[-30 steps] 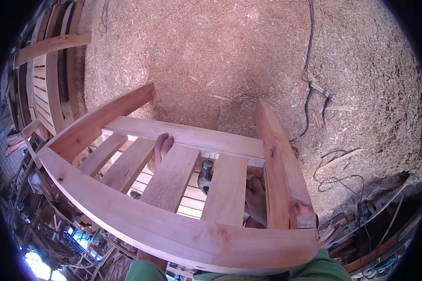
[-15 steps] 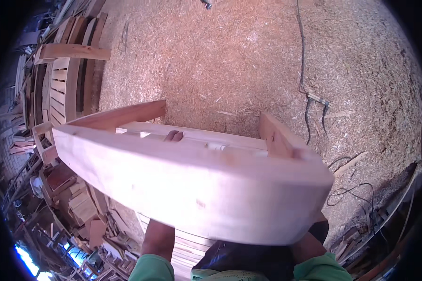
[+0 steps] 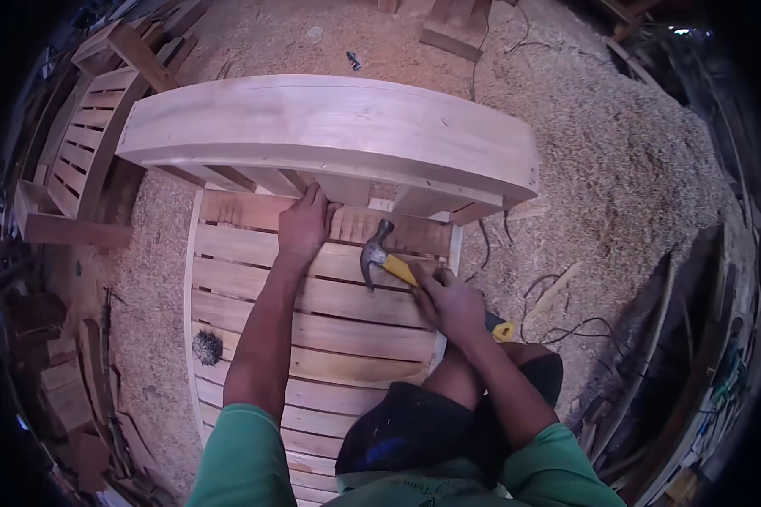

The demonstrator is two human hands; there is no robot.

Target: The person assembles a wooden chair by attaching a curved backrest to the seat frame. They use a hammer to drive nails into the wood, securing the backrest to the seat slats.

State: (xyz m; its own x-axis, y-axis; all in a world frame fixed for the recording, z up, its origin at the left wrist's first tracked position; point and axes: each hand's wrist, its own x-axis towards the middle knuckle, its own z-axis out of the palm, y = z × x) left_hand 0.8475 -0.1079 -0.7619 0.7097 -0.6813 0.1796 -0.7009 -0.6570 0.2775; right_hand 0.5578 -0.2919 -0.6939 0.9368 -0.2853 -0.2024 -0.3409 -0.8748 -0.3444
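A claw hammer (image 3: 375, 247) with a yellow and dark handle is in my right hand (image 3: 452, 304), its head above the slatted wooden platform (image 3: 355, 297). At the platform's far end stands a wooden frame with a thick curved top rail (image 3: 330, 118) and upright slats (image 3: 344, 188) beneath it. My left hand (image 3: 306, 224) is at the foot of these slats, fingers together against the wood. Whatever is between its fingertips is too small to make out. A dark, bristly clump (image 3: 207, 346) lies on the platform's left side.
Another slatted wooden piece (image 3: 87, 144) stands at the left. Wood shavings (image 3: 634, 160) cover the floor, heaped at the right. Black cables (image 3: 583, 325) trail there. A wooden block (image 3: 457, 29) lies at the far side, and scrap boards (image 3: 68, 384) lie at the lower left.
The curved frame, earlier close in front of me with my hands under and behind it, now stands farther off at the platform's end. The hammer has appeared in my right hand.
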